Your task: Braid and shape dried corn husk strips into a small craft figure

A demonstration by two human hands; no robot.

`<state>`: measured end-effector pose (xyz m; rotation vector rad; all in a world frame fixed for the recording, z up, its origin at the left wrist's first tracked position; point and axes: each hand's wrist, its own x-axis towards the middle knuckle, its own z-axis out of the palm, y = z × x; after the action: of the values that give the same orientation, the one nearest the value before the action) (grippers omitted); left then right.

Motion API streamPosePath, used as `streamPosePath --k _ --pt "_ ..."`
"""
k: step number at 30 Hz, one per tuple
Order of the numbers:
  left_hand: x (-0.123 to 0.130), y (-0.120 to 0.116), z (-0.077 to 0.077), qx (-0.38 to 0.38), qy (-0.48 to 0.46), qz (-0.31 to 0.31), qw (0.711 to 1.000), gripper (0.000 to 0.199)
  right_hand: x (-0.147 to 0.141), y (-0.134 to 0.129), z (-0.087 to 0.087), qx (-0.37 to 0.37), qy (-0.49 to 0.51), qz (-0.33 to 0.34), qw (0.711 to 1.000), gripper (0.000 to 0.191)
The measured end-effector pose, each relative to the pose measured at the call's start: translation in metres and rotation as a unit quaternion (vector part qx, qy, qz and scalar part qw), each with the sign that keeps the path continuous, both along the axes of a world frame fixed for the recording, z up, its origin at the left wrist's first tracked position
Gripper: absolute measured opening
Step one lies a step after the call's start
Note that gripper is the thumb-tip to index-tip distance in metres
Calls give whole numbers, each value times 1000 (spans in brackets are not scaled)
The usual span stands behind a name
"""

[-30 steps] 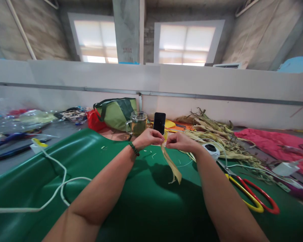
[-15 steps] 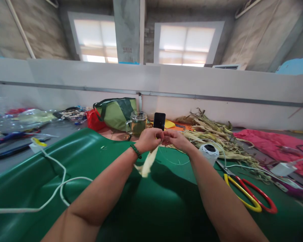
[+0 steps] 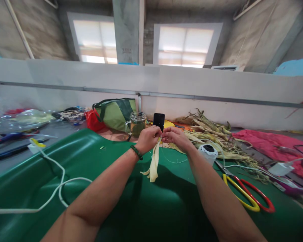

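My left hand, with a dark green bead bracelet at its wrist, pinches the top of a pale dried corn husk. The husk hangs down over the green sheet, its lower end spread into strips. Close against those fingers, my right hand is closed in a pinch at the husk's top, on a thin white thread. That thread loops below the right hand toward a white spool beside the right forearm. The fingertips partly hide the spot where thread and husk meet.
Scissors with yellow and red handles lie at right. Behind are a heap of dried husks, a phone, a glass mug and a green bag. A white cable crosses the green sheet at left.
The corn husk has swung from a slant toward the left to hanging nearly straight down. My right hand's fingers have shifted and loosened slightly at its top.
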<state>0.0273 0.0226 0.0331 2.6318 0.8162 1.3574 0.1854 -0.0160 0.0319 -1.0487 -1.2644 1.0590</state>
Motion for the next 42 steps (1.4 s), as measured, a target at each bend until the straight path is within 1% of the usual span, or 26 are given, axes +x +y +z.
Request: streamPosePath --k 3,6,12,17,20,22,23,25,27,28,29,30,31,33,35,36,37,39,41,42 --pt "0 0 0 7 -4 -2 1000 17 1 2 -3 29 -53 11 998 9" --pt "0 0 1 9 -10 -14 1000 18 1 3 -4 47 -71 9 996 13" --pt "0 2 -1 17 -36 -19 999 18 0 2 -3 34 -7 -14 999 15" --pt "0 1 -1 13 -47 -24 999 17 0 5 -6 79 -76 -3 994 26" --pt "0 2 -2 -1 -65 -33 997 16 1 8 -9 115 -117 -37 986 27" --pt "-1 3 -1 -26 -82 -46 995 15 4 9 -9 152 -167 -80 971 21" --pt "-1 5 -1 -38 -91 -52 994 14 7 9 -8 173 -203 -110 958 18" --pt "-4 7 1 -56 -106 -47 992 13 15 9 -6 200 -283 -187 919 14" --pt "-6 8 5 -69 -118 -20 990 11 23 9 -5 195 -348 -250 882 15" --pt "-7 8 7 -75 -126 -6 989 11 26 9 -4 183 -364 -261 875 16" --pt "-7 7 10 -82 -132 -1 988 11 28 9 -5 167 -367 -257 878 17" --pt "-8 5 12 -90 -138 -10 986 11 28 10 -5 154 -364 -241 886 18" --pt "-7 3 13 -102 -143 -37 984 12 28 11 -7 144 -360 -224 894 19" --pt "-6 -1 14 -155 -144 -131 968 14 24 13 -10 128 -330 -190 916 19" --pt "-4 -3 13 -242 -130 -227 934 17 19 15 -12 112 -282 -162 939 19" --pt "-3 -3 12 -279 -128 -250 918 18 16 15 -13 104 -255 -149 950 19" --pt "-2 -2 11 -304 -134 -252 909 18 14 14 -12 97 -233 -139 958 20" --pt "-1 0 10 -323 -161 -222 906 18 10 11 -9 94 -177 -116 973 22" --pt "0 2 10 -332 -185 -196 904 17 5 6 -5 84 -61 -59 993 22" --pt "1 2 10 -339 -184 -194 902 15 2 4 -3 72 7 -21 997 23"
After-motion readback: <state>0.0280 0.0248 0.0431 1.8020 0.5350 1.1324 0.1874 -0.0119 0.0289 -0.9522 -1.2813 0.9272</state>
